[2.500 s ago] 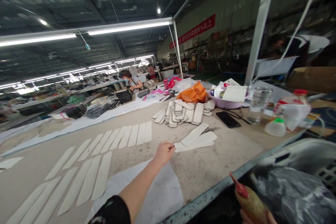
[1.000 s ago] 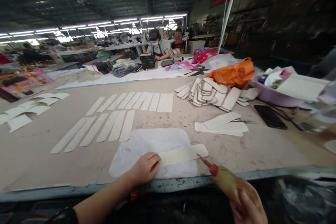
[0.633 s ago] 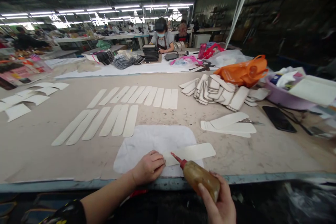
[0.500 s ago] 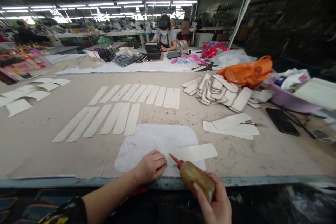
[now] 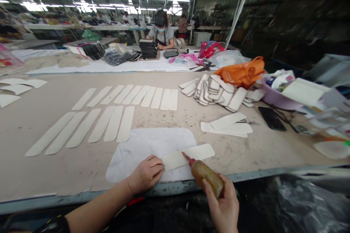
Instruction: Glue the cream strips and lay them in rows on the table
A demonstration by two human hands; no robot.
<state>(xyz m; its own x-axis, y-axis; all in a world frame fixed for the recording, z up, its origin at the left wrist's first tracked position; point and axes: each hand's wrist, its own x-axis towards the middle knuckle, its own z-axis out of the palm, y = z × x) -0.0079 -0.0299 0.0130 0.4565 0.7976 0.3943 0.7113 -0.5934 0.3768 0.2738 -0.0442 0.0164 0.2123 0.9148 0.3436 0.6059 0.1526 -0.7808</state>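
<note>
Btl (image 5: 207,176) moved R along strip (image 5: 195,154), R hand's (image 5: 223,200) grip clasping btl, L hand (image 5: 147,174) on strip's end (pinch? can't tell)

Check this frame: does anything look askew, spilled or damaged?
No spill or damage stands out. Slightly askew: the pale strip under the bottle slants, its right end past the white sheet. The dark-edged pieces lie jumbled, unlike the rows of strips.
</note>
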